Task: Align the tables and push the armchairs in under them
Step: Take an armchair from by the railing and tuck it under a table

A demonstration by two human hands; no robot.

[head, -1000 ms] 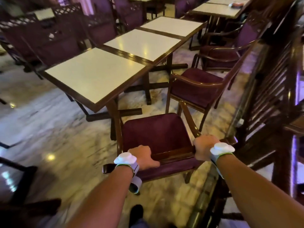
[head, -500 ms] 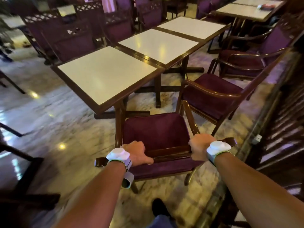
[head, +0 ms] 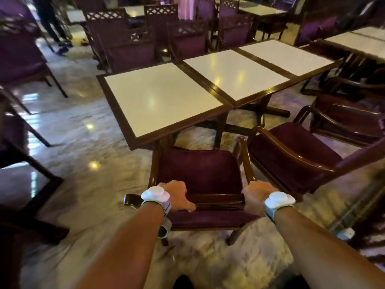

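Purple velvet covers the armchair [head: 200,174], which stands straight ahead of both hands, its front edge just at the near table [head: 160,99]'s rim, seat not yet under. Left hand [head: 177,196] and right hand [head: 257,195] are each clamped on the chair's back rail, equally near. The push runs forward, along the seat's depth, toward the table's pedestal. A second armchair [head: 295,155] sits angled just beside, on the right. No containers show.

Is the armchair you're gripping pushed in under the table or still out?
Still out. The armchair's whole seat shows in front of the nearest table's edge.
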